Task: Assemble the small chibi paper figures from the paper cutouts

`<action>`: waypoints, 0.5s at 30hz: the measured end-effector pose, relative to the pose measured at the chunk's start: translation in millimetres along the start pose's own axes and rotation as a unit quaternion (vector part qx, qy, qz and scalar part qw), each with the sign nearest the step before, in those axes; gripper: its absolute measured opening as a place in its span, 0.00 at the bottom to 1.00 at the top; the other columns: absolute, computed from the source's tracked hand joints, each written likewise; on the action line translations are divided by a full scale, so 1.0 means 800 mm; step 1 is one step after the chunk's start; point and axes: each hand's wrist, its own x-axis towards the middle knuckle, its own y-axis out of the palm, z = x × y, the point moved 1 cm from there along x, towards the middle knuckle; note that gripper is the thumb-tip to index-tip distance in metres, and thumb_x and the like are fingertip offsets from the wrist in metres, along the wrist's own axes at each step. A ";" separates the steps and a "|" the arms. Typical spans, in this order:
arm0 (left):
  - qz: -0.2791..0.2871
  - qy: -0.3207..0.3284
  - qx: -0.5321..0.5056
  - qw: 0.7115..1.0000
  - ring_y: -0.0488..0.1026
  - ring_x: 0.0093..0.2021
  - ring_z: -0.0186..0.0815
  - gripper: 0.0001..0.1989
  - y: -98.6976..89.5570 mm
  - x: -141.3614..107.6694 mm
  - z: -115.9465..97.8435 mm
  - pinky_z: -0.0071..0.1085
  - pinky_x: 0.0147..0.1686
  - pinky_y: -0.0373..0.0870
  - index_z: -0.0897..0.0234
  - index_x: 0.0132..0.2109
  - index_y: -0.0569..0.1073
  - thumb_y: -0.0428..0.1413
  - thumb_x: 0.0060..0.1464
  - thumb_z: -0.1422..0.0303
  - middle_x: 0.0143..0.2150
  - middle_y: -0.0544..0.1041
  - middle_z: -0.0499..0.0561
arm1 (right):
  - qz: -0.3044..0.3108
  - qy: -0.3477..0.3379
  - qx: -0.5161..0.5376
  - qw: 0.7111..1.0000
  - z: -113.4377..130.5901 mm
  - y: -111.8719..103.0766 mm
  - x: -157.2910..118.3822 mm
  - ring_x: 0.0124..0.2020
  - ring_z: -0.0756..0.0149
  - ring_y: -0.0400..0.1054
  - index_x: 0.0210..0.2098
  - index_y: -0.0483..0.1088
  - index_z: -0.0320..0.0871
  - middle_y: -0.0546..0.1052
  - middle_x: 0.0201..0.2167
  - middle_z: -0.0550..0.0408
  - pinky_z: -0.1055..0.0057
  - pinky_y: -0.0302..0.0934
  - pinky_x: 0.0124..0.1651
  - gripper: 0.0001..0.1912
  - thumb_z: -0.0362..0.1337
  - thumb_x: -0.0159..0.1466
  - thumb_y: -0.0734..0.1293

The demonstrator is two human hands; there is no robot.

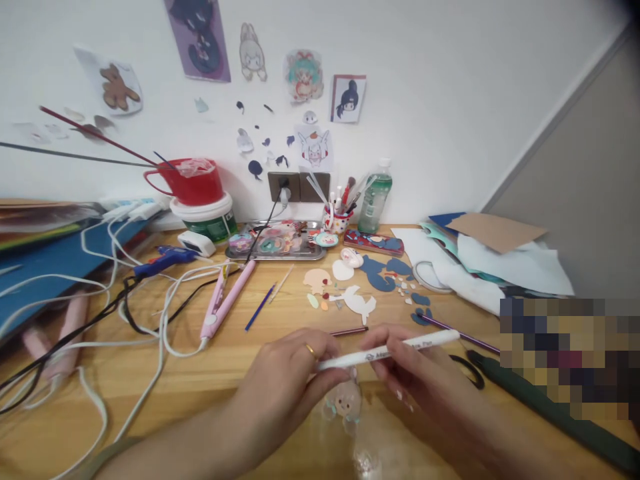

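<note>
A white pen [435, 339] with printing on its barrel lies slantwise between my hands above the wooden table [200, 373]. My left hand [293, 370], with a gold ring, is closed on its left end. The fingers of my right hand [415, 367] are closed around its middle, and the white end sticks out to the right. Just below the hands is a small figure with a face [345, 402], partly hidden by my left fingers. White and dark blue cut pieces [377, 272] lie beyond the hands.
A pink hair iron [227, 307], blue pencil [260, 307] and white cables [163, 333] lie left. Behind stand a metal tray [235, 252], red cup [200, 183], pen cup [337, 219] and bottle [376, 200]. A dark green tool [540, 400] and stacked papers [515, 263] are right.
</note>
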 end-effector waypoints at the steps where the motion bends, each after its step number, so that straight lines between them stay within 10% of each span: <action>1: -0.004 0.005 -0.018 1.000 0.66 0.25 0.30 0.08 0.003 0.000 -0.003 0.24 0.26 0.60 0.60 0.39 0.68 0.49 0.57 0.61 0.30 0.72 0.46 | 0.000 0.002 0.020 1.000 0.002 0.002 -0.002 0.15 0.78 0.51 0.35 0.69 0.40 0.63 0.17 0.62 0.79 0.44 0.16 0.21 0.52 0.55 0.65; 9: -0.004 0.053 -0.078 0.995 0.69 0.30 0.32 0.10 0.009 0.010 -0.026 0.26 0.32 0.63 0.59 0.42 0.72 0.48 0.59 0.64 0.30 0.75 0.48 | 0.025 -0.001 0.127 0.992 -0.006 0.007 -0.008 0.13 0.80 0.49 0.28 0.67 0.41 0.61 0.13 0.64 0.81 0.40 0.15 0.13 0.46 0.58 0.64; 15: 0.129 0.087 0.030 0.987 0.70 0.28 0.32 0.16 -0.014 0.014 -0.018 0.25 0.29 0.61 0.62 0.35 0.73 0.43 0.61 0.64 0.29 0.75 0.49 | 0.028 0.016 -0.027 0.999 0.014 -0.008 -0.022 0.11 0.77 0.50 0.25 0.68 0.42 0.63 0.12 0.61 0.78 0.41 0.14 0.16 0.48 0.60 0.60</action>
